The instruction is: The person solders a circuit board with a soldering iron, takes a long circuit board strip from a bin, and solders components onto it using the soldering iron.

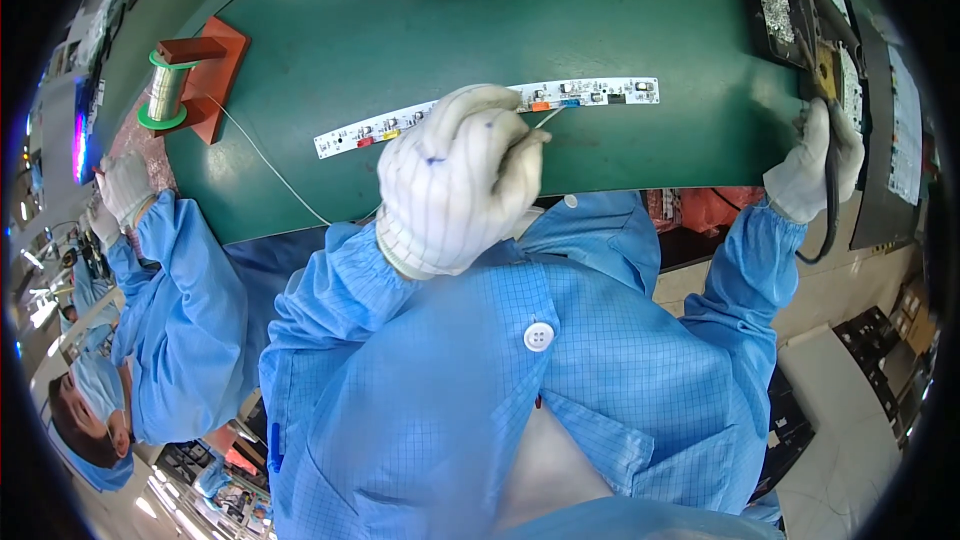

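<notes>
A narrow white circuit board strip (635, 92) with small red, yellow, orange and blue parts lies across the green work surface. My gloved left hand (455, 180) is closed above its middle and hides part of it. From its fingertips a thin length of solder wire (550, 118) sticks out toward the blue part. Far to the right, my gloved right hand (815, 165) is closed around a soldering iron, whose black cable (832, 202) hangs below the hand. The iron's front end is at the dark holder with a yellowish pad (826, 70); its tip is hard to make out.
A solder spool (165, 92) sits on a red-brown stand (222, 80) at left, its wire trailing toward my left hand. A black tray of silvery bits (778, 15) stands at the far right. Another person in blue (190, 330) works at left.
</notes>
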Demonstrator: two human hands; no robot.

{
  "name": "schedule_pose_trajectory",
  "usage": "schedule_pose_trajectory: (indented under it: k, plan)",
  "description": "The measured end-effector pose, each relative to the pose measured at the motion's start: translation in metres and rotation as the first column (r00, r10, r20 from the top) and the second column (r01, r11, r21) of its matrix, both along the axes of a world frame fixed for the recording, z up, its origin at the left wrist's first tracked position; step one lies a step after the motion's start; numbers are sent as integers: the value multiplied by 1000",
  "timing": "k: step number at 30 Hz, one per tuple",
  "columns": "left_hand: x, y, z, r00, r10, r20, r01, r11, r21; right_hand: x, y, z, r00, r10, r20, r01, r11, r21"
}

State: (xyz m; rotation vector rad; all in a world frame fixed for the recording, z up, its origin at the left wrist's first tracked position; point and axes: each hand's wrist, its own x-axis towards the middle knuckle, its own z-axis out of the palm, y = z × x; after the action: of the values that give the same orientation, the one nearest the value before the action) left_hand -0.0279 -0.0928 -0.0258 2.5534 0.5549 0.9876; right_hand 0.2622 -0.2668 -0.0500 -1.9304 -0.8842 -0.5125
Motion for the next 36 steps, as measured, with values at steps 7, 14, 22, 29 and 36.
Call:
schedule_pose_trajectory:
  k: [7, 14, 22, 29, 36]
  plan:
    - [-67, 31, 9, 966, 242, -86, -230, 965, 128, -55, 38, 12, 832, 194, -520, -82, 970, 231]
    - [-124, 45, 8, 780, 514, -357, -391, 845, 364, -60, 45, 12, 793, 591, -148, -609, 758, -236]
    - [-108, 48, 6, 741, 570, -353, -665, 555, -500, -60, 52, 10, 769, 639, -2, -594, 713, -371]
    - [-112, 63, 16, 871, 483, -85, -252, 292, -923, -72, 49, 10, 755, 506, -416, -588, 804, -88]
    - [-109, 97, -8, 753, 453, 477, 588, -138, -797, -78, 69, 11, 649, 505, -569, -340, 861, 377]
